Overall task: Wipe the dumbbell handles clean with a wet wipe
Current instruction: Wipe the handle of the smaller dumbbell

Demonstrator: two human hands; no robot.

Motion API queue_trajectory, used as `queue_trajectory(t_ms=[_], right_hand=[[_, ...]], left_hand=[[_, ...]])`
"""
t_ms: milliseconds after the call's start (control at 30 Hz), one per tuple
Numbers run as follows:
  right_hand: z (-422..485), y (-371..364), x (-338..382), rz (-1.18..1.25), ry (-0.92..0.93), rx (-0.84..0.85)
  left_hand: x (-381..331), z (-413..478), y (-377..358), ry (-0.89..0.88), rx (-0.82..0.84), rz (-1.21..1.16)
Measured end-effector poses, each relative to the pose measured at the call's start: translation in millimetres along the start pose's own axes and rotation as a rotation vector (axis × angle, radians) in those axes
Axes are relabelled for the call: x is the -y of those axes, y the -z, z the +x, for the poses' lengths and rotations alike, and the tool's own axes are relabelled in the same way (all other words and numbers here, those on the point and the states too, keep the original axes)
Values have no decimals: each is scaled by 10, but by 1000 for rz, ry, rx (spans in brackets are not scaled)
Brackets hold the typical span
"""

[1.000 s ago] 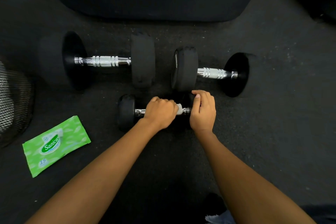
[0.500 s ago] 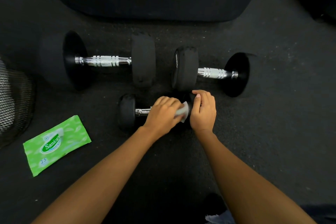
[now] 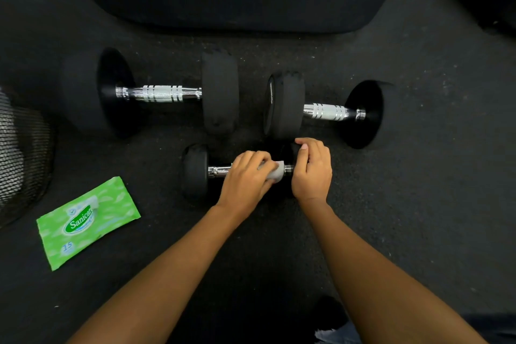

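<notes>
Both bare forearms reach forward from the bottom edge and converge on the small dumbbell [image 3: 195,172]. It lies crosswise on the dark rubber floor [image 3: 418,204], just in front of a big dumbbell [image 3: 219,92] and a mid-sized dumbbell [image 3: 287,105]. The left hand [image 3: 245,181] is palm down, its fingers curled round the white wet wipe [image 3: 276,173] and holding it against the right part of the chrome handle [image 3: 219,171]. Bare handle shows left of the knuckles. The right hand [image 3: 311,173] grips the small dumbbell's right weight, fingers wrapped over its top and thumb on the inner side beside the wipe. A green wipes packet [image 3: 86,220] lies flat, well to the left.
</notes>
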State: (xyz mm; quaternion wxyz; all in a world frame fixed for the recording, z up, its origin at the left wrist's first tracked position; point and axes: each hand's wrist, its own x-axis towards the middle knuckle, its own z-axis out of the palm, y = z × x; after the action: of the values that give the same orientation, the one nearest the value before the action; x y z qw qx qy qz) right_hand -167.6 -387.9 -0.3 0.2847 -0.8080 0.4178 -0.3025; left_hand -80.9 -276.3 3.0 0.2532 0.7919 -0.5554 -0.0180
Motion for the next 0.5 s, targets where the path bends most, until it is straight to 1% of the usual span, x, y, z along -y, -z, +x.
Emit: queue_trajectory(t_ms=[167, 267, 367, 500], right_hand=[[-3, 2, -10, 3, -4, 1], [-3, 2, -4, 0, 2, -2], [-6, 4, 8, -1, 2, -4], [-7, -1, 3, -6, 1, -13]], left_hand=[[-125, 90, -40, 1, 25, -46], [-42, 58, 2, -39, 40, -17], [46, 1, 26, -57, 24, 12], [-35, 29, -39, -66, -32, 49]])
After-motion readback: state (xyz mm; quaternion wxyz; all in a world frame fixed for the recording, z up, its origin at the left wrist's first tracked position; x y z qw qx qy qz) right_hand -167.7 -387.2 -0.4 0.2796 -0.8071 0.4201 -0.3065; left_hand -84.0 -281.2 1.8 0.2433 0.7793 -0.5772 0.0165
